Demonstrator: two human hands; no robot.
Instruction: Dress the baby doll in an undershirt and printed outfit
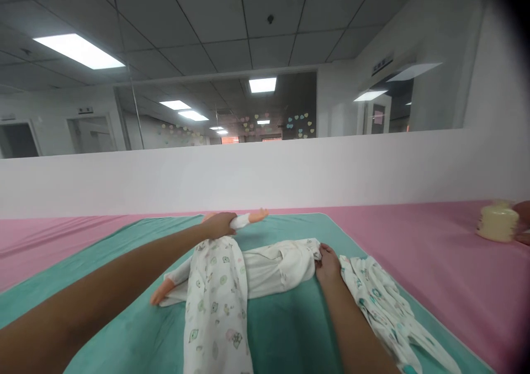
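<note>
Printed baby garment [216, 308]; door sign [85, 110] apparently unreadable.

A low white wall [248, 176] is met along its foot by a pink-covered surface [418, 247]. Above the wall, a grey ceiling [207, 10] is divided into panels by dark lines. High above the wall's left part, a large rectangular light [79, 51] is lit; smaller lit panels [262, 85] are seen above its middle. Doorways [91, 134] are framed above its left part, pastel heart shapes [290, 126] are scattered above its middle, and a dark sign [381, 64] is mounted above its right part.
</note>
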